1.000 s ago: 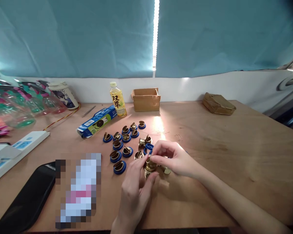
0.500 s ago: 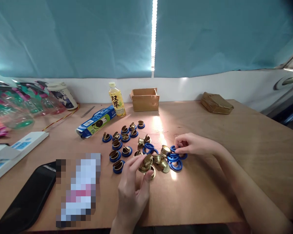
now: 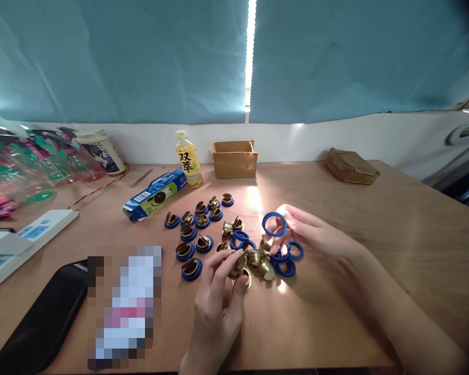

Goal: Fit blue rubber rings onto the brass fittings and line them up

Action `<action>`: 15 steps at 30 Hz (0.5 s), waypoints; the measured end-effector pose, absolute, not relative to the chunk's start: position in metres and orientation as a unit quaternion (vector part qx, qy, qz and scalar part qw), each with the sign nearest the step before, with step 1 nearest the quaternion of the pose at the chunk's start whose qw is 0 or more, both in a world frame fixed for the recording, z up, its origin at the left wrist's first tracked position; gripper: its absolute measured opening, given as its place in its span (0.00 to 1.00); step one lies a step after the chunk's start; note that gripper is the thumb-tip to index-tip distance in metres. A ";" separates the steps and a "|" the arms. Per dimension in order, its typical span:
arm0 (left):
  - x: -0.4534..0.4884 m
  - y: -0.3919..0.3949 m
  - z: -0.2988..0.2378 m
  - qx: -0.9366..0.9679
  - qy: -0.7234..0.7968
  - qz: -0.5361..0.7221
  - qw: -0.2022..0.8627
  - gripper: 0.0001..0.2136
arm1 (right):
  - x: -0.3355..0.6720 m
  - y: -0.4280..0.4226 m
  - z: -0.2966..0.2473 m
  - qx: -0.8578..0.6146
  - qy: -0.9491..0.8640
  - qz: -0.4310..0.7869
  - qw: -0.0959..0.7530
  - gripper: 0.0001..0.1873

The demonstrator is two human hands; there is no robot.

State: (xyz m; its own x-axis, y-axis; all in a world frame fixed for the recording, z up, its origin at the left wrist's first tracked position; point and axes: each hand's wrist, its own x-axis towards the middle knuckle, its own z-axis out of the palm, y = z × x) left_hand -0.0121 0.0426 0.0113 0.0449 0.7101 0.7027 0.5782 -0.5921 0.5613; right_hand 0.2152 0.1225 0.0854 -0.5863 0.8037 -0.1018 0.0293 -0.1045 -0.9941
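Observation:
A blue ring (image 3: pixel 274 224) is pinched by its edge in my right hand (image 3: pixel 303 228), raised over the heap. My left hand (image 3: pixel 221 297) is closed around a round brass fitting with a hinged flap (image 3: pixel 239 264), partly hidden by the fingers. Between the hands lie several loose brass fittings (image 3: pixel 263 265). More blue rings (image 3: pixel 286 267) rest on the table under my right hand, and a couple (image 3: pixel 240 237) sit behind the brass pile. To the left stand several brass fittings with blue rings around their bases (image 3: pixel 204 243).
Behind are a cardboard box (image 3: pixel 234 162), a yellow drink bottle (image 3: pixel 189 161) and a blue carton (image 3: pixel 155 195). A brown paper package (image 3: pixel 352 166) lies at the back right. Spray bottles (image 3: pixel 35 161), a power strip (image 3: pixel 29 242) and a black case (image 3: pixel 42 317) occupy the left.
My right hand has lifted a blue ring up from the ring pile and moved slightly left with it. My left hand keeps its hold on the brass fitting.

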 end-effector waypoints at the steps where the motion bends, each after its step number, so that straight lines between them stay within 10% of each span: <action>1: -0.012 0.043 0.011 0.720 0.449 0.525 0.063 0.20 | 0.208 0.120 0.083 -0.331 -0.596 0.673 0.287 0.19; 15: -0.011 0.037 -0.007 0.680 0.452 0.566 0.111 0.32 | 0.163 0.102 0.059 -0.282 -0.545 0.759 0.218 0.23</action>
State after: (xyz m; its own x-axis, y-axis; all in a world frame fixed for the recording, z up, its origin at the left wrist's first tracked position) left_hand -0.0109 0.0366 -0.0070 -0.0502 0.7406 0.6701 0.4894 -0.5666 0.6629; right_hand 0.1631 0.1018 0.0588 -0.7459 0.6379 -0.1916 -0.0227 -0.3118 -0.9499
